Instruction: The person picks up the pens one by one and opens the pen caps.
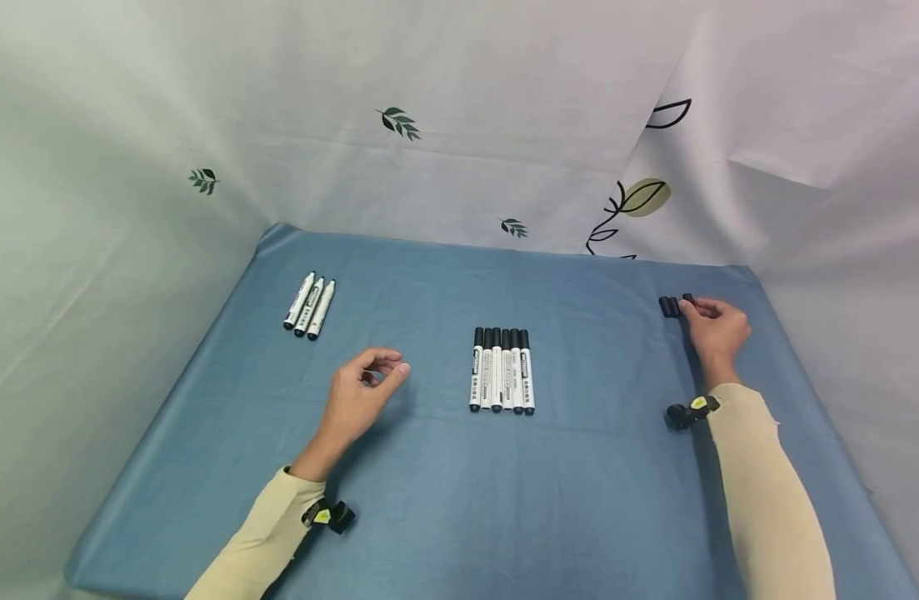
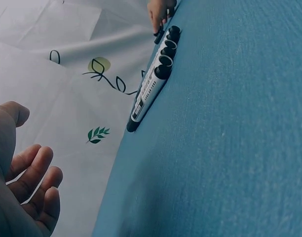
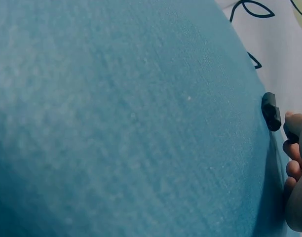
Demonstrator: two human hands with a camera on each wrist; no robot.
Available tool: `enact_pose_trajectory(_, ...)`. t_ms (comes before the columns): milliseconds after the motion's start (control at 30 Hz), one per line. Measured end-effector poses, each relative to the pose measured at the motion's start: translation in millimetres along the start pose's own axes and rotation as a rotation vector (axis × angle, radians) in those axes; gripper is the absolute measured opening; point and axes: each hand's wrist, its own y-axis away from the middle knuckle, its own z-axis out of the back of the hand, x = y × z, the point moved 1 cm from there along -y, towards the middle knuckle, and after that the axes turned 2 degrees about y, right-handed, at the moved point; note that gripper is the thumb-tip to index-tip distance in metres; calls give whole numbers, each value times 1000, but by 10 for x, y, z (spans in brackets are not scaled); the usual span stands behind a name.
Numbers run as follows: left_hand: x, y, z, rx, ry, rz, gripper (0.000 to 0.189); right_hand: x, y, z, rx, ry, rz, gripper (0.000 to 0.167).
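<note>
Your right grip (image 1: pixel 719 333), at the right of the head frame, is pressed together at the fingertips, pinching a short black plastic cylindrical cap (image 1: pixel 688 297). Just beside it, to the left in that frame, two more short black cylindrical caps (image 1: pixel 669 307) lie side by side on the blue cloth-covered worktop (image 1: pixel 429 500). The right wrist view shows the pinch only in part, at its right edge.

Your left grip (image 1: pixel 362 392), left of centre in the head frame, is partly spread: fingers loosely curved, a gap between thumb and fingertips, and nothing held. It hangs over the worktop, well apart from your right grip.

Six white cylindrical markers with black caps (image 1: pixel 501 371) lie in a close row at the centre of the head frame, cap ends toward the top. Three uncapped white cylindrical markers with black lower ends (image 1: pixel 310 305) lie slantwise together at upper left, tips toward the top.

You wear beige long sleeves (image 1: pixel 774 500), with a black device (image 1: pixel 682 415) at each wrist.
</note>
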Motion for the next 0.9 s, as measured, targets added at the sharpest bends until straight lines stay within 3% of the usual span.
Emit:
enact_pose_trajectory(333,7,-20,-12,9,-1,0,30,-24,-14,-22,33,50,12,51)
enact_pose_trajectory(667,20,-32,-26,10,-8,4,30,-28,10,7,58,12,48,52)
enact_pose_trajectory(900,9,-81,-73,87,-73,59,37,-16,30,78,33,21,56,51)
